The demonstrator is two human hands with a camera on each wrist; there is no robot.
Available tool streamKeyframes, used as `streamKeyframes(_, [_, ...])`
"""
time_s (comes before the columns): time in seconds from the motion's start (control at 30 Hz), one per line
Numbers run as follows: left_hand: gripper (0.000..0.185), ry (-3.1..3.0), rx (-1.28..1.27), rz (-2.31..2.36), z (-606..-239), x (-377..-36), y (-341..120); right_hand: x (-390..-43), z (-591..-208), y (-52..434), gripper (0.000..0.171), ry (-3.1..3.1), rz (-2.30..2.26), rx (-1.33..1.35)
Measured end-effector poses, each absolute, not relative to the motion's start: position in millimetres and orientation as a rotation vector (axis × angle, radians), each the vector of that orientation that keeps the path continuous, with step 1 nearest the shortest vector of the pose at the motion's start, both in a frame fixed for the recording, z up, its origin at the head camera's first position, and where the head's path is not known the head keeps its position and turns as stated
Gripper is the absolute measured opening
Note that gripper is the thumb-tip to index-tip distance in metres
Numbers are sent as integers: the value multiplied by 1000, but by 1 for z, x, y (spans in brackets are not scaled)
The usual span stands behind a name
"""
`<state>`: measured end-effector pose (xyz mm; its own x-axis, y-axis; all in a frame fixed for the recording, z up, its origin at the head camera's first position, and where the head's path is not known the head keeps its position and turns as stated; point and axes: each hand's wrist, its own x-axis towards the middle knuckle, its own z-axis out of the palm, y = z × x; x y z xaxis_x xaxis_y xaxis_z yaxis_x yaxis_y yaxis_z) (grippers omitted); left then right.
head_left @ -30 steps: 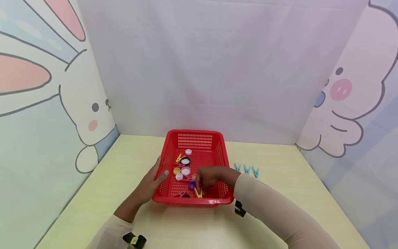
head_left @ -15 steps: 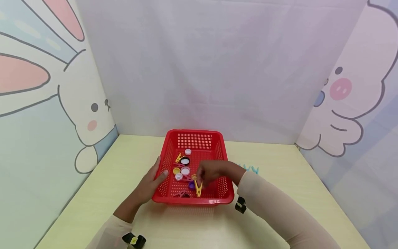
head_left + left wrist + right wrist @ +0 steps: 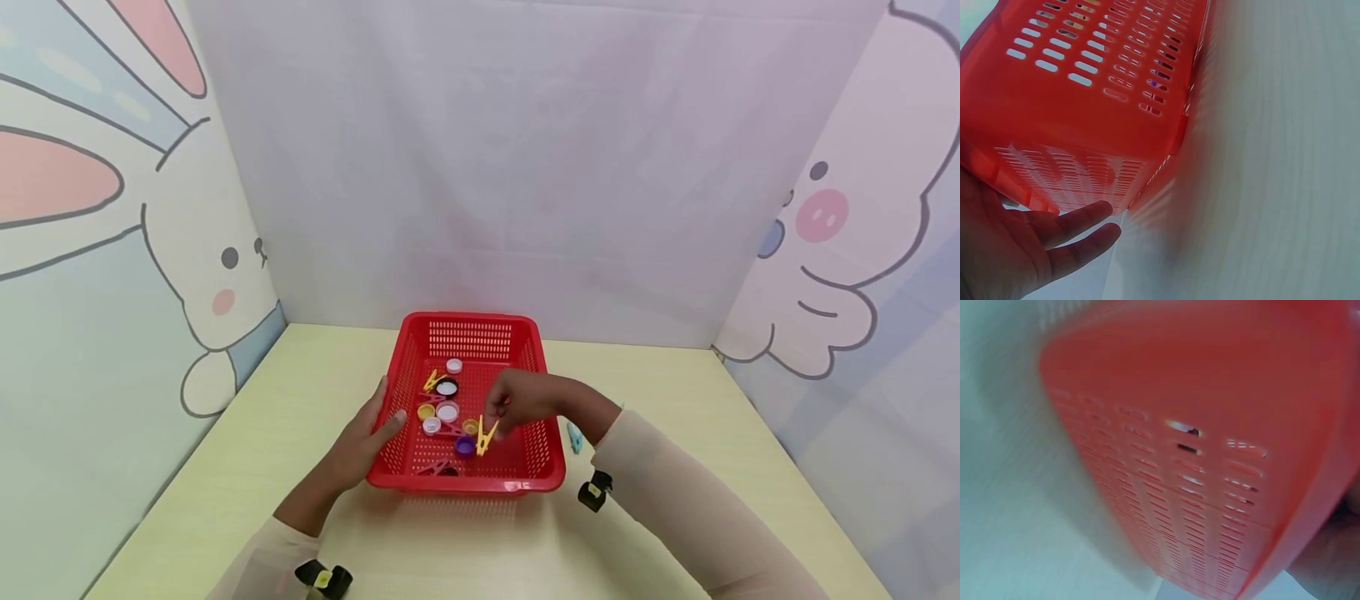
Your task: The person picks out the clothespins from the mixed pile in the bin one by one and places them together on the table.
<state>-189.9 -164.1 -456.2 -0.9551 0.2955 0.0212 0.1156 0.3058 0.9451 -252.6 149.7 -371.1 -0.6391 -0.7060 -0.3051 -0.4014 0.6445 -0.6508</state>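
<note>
The right hand pinches a yellow clothespin, a slim forked plastic peg, and holds it in the air above the floor of the red basket, toward the basket's 5 o'clock corner. The peg hangs tilted, its prongs pointing down to about 7 o'clock. The fingertips gripping it are partly hidden behind the knuckles.

The left hand lies flat against the basket's outer wall at 9 o'clock, fingers straight and relaxed, thumb near the rim; the left wrist view shows those fingers spread just under the slotted wall of the basket.

The basket is glossy moulded plastic, rectangular with rounded corners and rows of slits. Inside lie small round bottle caps: a white cap at 12 o'clock, a black-rimmed cap, a yellow cap, a purple cap just beside the held peg, and pink pegs too tangled to count. A blue clothespin on the pale wooden table at 3 o'clock is mostly hidden by the right sleeve. The right wrist view is blurred, showing only red slotted wall
</note>
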Motion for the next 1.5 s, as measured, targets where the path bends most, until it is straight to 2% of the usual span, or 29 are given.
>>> streamKeyframes(0.47, [100, 2414, 389, 1720, -456, -190, -163, -243, -361, 175, 8, 2334, -899, -876])
streamKeyframes(0.63, [99, 2406, 409, 1727, -456, -190, -163, -237, -360, 189, 3, 2336, -1000, -821])
streamKeyframes(1.37, [100, 2389, 392, 1731, -455, -191, -164, -231, -380, 270, 10, 2229, -1189, -715])
streamKeyframes(1.5, [100, 2397, 390, 1728, -456, -191, -164, -232, -386, 285, 18, 2191, -1218, -711])
